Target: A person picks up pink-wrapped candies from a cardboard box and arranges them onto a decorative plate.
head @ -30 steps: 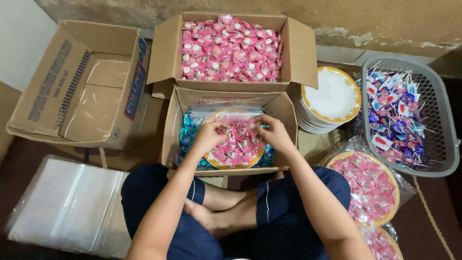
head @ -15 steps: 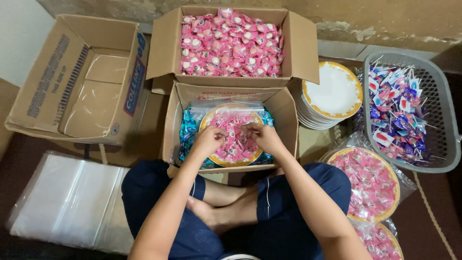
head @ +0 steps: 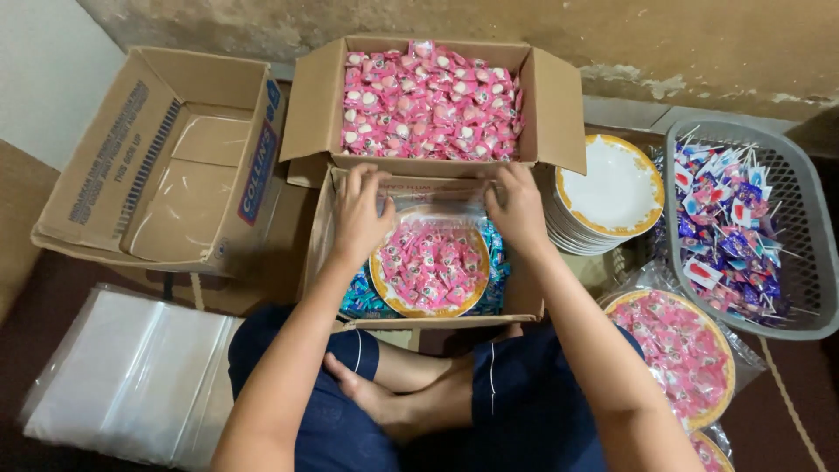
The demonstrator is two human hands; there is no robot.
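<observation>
Your left hand (head: 361, 210) and right hand (head: 517, 205) both rest at the far edge of the clear plastic bag (head: 437, 203), fingers curled and pinching its open mouth, one hand at each corner. The bag covers a gold-rimmed round paper plate heaped with pink wrapped candies (head: 428, 267), which sits inside the small open cardboard box (head: 325, 229) right in front of your crossed legs. Beyond it stands a larger open cardboard box full of pink candies (head: 430, 100). To your right lie a stack of white gold-rimmed plates (head: 612, 188) and a grey plastic basket of blue and red wrapped lollipops (head: 808, 227). A pile of clear plastic bags (head: 131, 376) lies to your left.
</observation>
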